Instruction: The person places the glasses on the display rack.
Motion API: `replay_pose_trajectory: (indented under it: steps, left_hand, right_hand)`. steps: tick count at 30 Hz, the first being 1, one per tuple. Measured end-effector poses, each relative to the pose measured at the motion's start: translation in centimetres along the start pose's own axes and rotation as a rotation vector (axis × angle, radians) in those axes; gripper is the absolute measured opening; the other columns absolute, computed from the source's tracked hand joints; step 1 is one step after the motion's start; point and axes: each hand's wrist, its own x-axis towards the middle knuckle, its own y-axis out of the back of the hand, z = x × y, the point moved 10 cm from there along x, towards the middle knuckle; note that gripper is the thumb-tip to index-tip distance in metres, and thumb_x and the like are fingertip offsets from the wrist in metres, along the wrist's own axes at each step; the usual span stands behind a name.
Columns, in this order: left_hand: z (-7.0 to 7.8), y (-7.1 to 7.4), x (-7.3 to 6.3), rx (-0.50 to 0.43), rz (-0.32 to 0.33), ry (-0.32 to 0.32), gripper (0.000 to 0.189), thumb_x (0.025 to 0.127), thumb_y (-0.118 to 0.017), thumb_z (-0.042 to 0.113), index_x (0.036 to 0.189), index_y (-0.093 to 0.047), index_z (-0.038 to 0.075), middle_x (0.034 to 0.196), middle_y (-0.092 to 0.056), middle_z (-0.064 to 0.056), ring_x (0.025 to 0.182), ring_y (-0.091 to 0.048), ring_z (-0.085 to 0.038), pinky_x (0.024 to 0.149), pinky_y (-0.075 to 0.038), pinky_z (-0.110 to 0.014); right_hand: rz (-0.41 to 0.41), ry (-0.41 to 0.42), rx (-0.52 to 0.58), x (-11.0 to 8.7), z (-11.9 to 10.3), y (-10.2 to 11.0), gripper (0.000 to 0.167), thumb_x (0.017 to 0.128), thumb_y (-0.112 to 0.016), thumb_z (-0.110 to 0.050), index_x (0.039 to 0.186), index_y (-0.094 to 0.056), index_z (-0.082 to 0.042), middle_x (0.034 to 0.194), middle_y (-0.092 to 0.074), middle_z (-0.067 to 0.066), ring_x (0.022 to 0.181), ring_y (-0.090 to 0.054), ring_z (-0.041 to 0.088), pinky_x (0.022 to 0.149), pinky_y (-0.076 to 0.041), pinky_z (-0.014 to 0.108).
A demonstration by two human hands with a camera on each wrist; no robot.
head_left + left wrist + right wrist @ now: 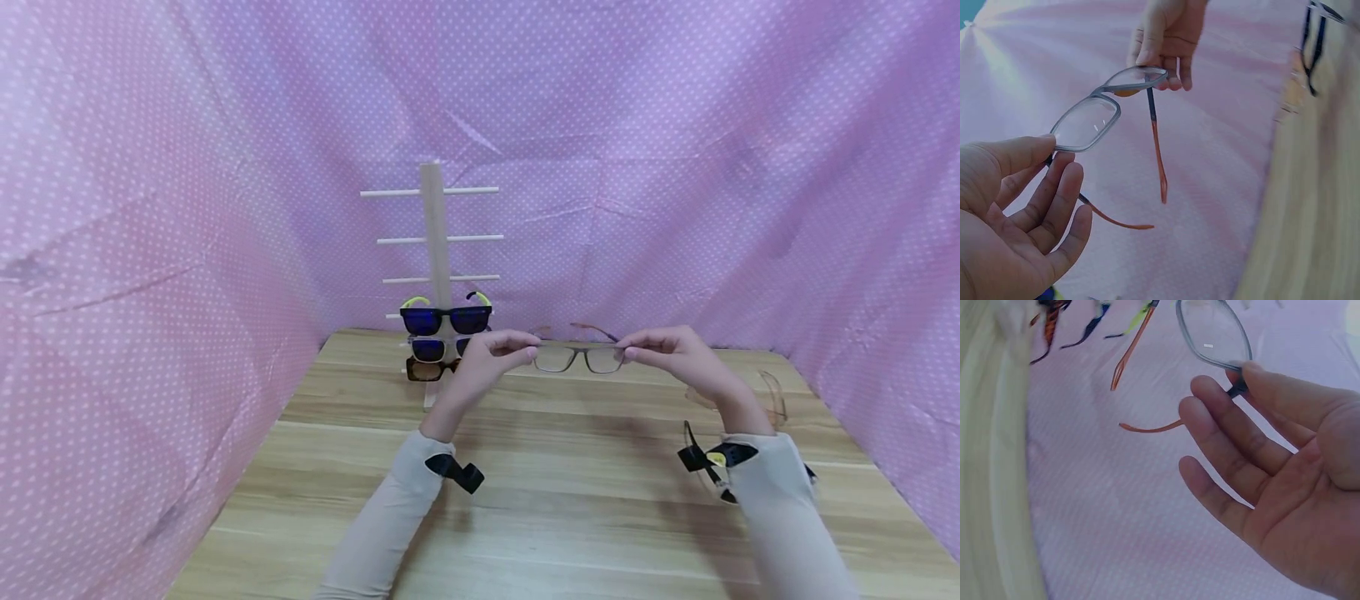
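A pair of grey-framed eyeglasses (575, 353) with orange-tipped temples is held up above the table between both hands. My left hand (491, 358) pinches one end of the frame by thumb and fingers, at the hinge corner. At the opposite corner, my right hand (678, 358) pinches the frame the same way. In the left wrist view the eyeglasses (1088, 119) have both temples unfolded, pointing away from the lens front. The right wrist view shows one lens of the eyeglasses (1215, 334) above the thumb, with the other fingers spread loosely below.
A wooden display rack (435, 225) with crossbars stands left of centre. Its lower bars carry dark sunglasses with yellow-green temples (446, 320), a second blue-lensed pair (428, 350) and a brown pair (422, 370). Clear-framed glasses (776, 400) and dark-templed glasses (693, 454) lie at the table's right.
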Motion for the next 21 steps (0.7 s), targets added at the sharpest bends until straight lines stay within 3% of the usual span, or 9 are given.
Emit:
replay_pose_trajectory:
  steps: [6,11,15,21]
  left_hand:
    - [2.5,1.3,-0.2,-0.06,0.058,-0.069,0.024,0.096,-0.072,0.018,0.116,-0.074,0.005,0.112,-0.074,-0.014,0.097,-0.067,-0.012,0.087,-0.056,-0.026]
    - [4.3,2.5,-0.5,-0.107,0.084,-0.138,0.022,0.096,-0.071,0.013,0.115,-0.074,0.002,0.104,-0.076,-0.002,0.099,-0.068,-0.013,0.092,-0.055,-0.027]
    - [5.5,3.3,-0.9,-0.126,0.105,-0.151,0.023,0.095,-0.071,0.009,0.115,-0.073,-0.003,0.097,-0.075,0.009,0.095,-0.068,-0.011,0.089,-0.056,-0.025]
    - [6.4,4.8,-1.2,-0.115,0.11,-0.162,0.022,0.094,-0.073,0.009,0.113,-0.073,-0.003,0.094,-0.075,0.007,0.09,-0.069,-0.011,0.085,-0.057,-0.025]
  right_hand:
    - [0.073,0.052,0.028,0.3,-2.3,0.3,0.027,0.104,-0.06,-0.013,0.12,-0.068,0.008,0.108,-0.078,0.001,0.104,-0.071,0.006,0.093,-0.056,0.019]
    - [0.127,0.079,0.054,0.4,-4.3,0.1,0.026,0.103,-0.061,-0.014,0.12,-0.069,0.004,0.105,-0.078,0.0,0.103,-0.071,0.009,0.095,-0.055,0.018]
    - [0.179,0.083,0.067,0.6,-5.7,0.1,0.027,0.103,-0.062,-0.016,0.121,-0.069,0.003,0.105,-0.078,0.001,0.102,-0.072,0.009,0.094,-0.056,0.02]
    - [0.218,0.12,0.053,1.1,-7.4,-0.3,0.024,0.102,-0.063,-0.016,0.118,-0.072,-0.001,0.103,-0.079,0.003,0.1,-0.072,0.009,0.093,-0.055,0.018]
